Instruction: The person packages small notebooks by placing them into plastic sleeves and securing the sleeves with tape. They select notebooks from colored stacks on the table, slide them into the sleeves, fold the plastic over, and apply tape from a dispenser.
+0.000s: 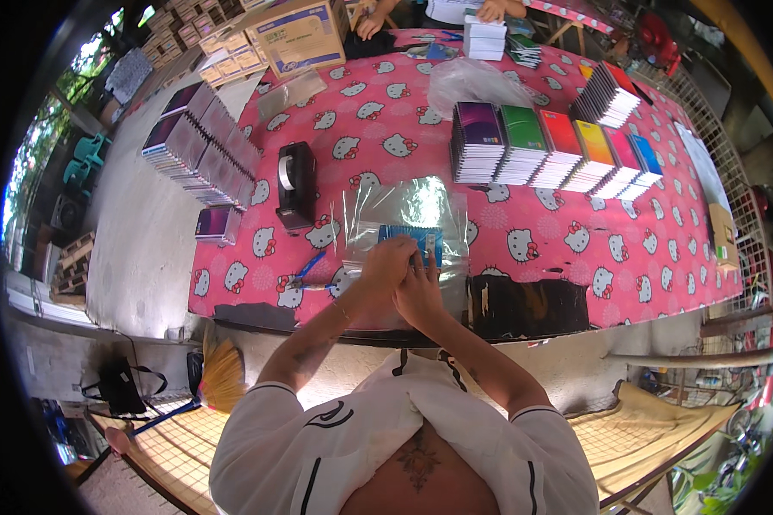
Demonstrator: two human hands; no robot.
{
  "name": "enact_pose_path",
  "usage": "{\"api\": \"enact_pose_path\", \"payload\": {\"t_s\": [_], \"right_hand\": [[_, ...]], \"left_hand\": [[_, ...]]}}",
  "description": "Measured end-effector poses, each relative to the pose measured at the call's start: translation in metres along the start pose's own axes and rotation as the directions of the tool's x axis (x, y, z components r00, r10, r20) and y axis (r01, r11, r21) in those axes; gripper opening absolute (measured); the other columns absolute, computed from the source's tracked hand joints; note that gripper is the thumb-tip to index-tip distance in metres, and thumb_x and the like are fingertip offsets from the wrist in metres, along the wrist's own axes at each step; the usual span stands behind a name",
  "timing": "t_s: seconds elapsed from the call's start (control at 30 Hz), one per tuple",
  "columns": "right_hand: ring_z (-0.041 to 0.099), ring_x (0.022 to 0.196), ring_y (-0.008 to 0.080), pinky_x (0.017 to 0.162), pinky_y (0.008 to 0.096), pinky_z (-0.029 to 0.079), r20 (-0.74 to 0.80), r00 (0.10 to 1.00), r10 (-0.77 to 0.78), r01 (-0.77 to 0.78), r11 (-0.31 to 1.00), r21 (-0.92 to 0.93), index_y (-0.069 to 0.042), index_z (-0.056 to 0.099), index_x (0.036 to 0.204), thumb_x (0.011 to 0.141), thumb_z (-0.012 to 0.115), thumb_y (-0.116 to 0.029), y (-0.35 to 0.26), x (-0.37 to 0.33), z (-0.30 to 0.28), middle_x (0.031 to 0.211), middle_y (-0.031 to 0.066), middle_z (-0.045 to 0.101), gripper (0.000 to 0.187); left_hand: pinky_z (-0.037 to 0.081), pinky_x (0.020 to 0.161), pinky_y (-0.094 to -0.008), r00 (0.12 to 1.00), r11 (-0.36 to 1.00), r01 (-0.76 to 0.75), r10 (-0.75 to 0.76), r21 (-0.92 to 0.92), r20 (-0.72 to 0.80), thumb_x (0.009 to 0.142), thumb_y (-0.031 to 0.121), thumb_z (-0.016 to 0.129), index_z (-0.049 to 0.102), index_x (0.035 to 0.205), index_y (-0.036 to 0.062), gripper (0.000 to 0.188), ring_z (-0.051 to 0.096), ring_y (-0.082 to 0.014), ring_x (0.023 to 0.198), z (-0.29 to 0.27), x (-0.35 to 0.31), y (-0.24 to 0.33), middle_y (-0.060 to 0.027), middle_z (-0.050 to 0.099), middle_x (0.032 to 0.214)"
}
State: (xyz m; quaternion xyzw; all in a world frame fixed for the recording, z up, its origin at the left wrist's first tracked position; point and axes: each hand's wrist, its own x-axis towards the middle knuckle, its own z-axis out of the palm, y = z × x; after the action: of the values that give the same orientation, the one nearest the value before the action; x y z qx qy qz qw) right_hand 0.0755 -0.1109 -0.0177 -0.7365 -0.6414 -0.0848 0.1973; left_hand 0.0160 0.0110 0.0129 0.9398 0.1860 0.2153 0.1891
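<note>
A blue spiral notebook [412, 233] lies near the table's front edge, on a stack of clear plastic sleeves [369, 215]. My left hand [390, 261] rests over its lower left part, fingers bent and closed on it. My right hand [418, 290] presses close beside it, with fingers stretched forward onto the cover. The two hands touch and hide the notebook's lower part. Whether the notebook is inside a sleeve, I cannot tell. Blue scissors or a pen-like tool [307, 273] lies left of my left wrist.
Rows of coloured notebooks [524, 154] stand at the right, with another stack [605, 94] behind. Tall purple notebook piles [199, 142] stand left, near a black box with a handle [295, 184]. A crumpled plastic bag [477, 83], a carton [296, 39] and another person's hands [492, 10] are at the far side.
</note>
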Motion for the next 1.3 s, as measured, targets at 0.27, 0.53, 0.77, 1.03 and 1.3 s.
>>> {"api": "enact_pose_path", "payload": {"t_s": [0.27,0.53,0.77,1.03,1.3], "right_hand": [[0.043,0.130,0.0455,0.111,0.0601,0.028,0.044,0.999,0.026,-0.035,0.977,0.209,0.002,0.047,0.137,0.081,0.062,-0.011,0.004,0.002,-0.007,0.135,0.0274,0.049,0.060],[0.060,0.097,0.0316,0.083,0.0432,0.049,0.073,0.801,0.594,-0.441,0.504,0.742,-0.003,0.051,0.127,0.079,0.053,0.008,0.103,0.035,-0.012,0.123,0.0202,0.051,0.049],[0.063,0.076,0.0223,0.068,0.0321,0.051,-0.142,0.655,0.742,-0.386,0.490,0.782,-0.002,0.063,0.114,0.083,0.059,0.001,0.141,-0.003,-0.026,0.089,0.0093,0.065,0.031],[0.051,0.123,0.0310,0.100,0.0479,0.039,-0.018,1.000,-0.014,0.013,0.999,-0.035,0.000,0.054,0.126,0.083,0.069,-0.029,0.012,-0.020,-0.043,0.136,0.0141,0.050,0.054],[0.052,0.122,0.0354,0.099,0.0460,0.042,0.070,0.994,0.087,-0.100,0.972,0.212,-0.002,0.052,0.130,0.084,0.069,-0.024,0.039,-0.008,-0.044,0.141,0.0148,0.047,0.054]], "left_hand": [[0.057,0.073,-0.0423,0.983,0.971,0.183,-0.181,-0.155,0.027,0.088,0.015,0.064,0.071,0.102,0.0052,0.018,0.071,-0.0318,0.084,-0.006,-0.006,0.006,-0.0139,0.073,0.096],[0.055,0.088,-0.0407,0.991,0.998,0.049,-0.043,0.044,-0.124,0.086,0.009,0.060,0.066,0.109,0.0038,0.025,0.067,-0.0316,0.103,0.010,-0.020,0.010,-0.0171,0.069,0.108],[0.050,0.100,-0.0408,0.994,0.987,0.020,-0.003,0.159,-0.108,0.087,0.007,0.061,0.064,0.118,0.0034,0.031,0.062,-0.0309,0.117,0.018,-0.024,0.010,-0.0164,0.066,0.123],[0.049,0.099,-0.0414,0.996,0.990,-0.073,0.078,0.124,-0.035,0.082,0.010,0.062,0.064,0.111,0.0029,0.030,0.066,-0.0300,0.108,0.002,-0.017,0.008,-0.0167,0.067,0.117],[0.049,0.099,-0.0415,0.996,0.997,0.020,-0.026,0.070,0.089,0.083,0.013,0.061,0.063,0.117,0.0022,0.035,0.064,-0.0319,0.111,0.001,-0.020,0.010,-0.0169,0.067,0.116]]}}
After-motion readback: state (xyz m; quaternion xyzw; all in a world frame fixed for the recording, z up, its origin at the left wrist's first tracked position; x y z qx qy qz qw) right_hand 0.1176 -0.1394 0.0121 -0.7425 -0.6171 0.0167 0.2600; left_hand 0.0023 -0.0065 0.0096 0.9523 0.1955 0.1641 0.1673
